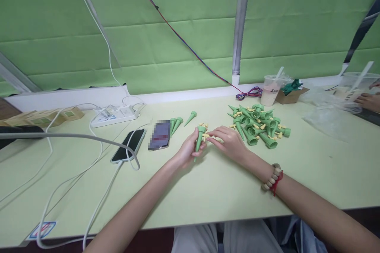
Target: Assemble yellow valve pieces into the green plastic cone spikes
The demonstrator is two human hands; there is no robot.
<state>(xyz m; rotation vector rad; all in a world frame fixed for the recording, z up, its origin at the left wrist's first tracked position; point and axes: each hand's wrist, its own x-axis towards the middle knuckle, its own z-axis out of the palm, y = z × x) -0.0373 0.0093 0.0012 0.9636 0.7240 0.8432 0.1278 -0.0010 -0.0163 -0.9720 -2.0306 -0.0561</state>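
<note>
My left hand [187, 151] is closed around a green plant watering spike [200, 139], its wide end up and its pointed tip slanting down. From the side of that spike sticks out a small yellow valve [205, 136]. The fingertips of my right hand [228, 142] are pinched on the yellow valve from the right. To the right lies a heap of green spikes [257, 120] with yellow valves among them. Beyond my left hand, a single green spike [190, 118] rests on the table, and a few more green spikes [177, 125] lie beside a phone.
Two phones, a blurred one [159, 135] and a black-screened one [128, 146], lie left of my hands. White cables run to a power strip [115, 114]. A drink cup [270, 91], a small cardboard box [289, 95] and a plastic bag [323, 114] stand back right. Another person's hand [369, 102] shows far right.
</note>
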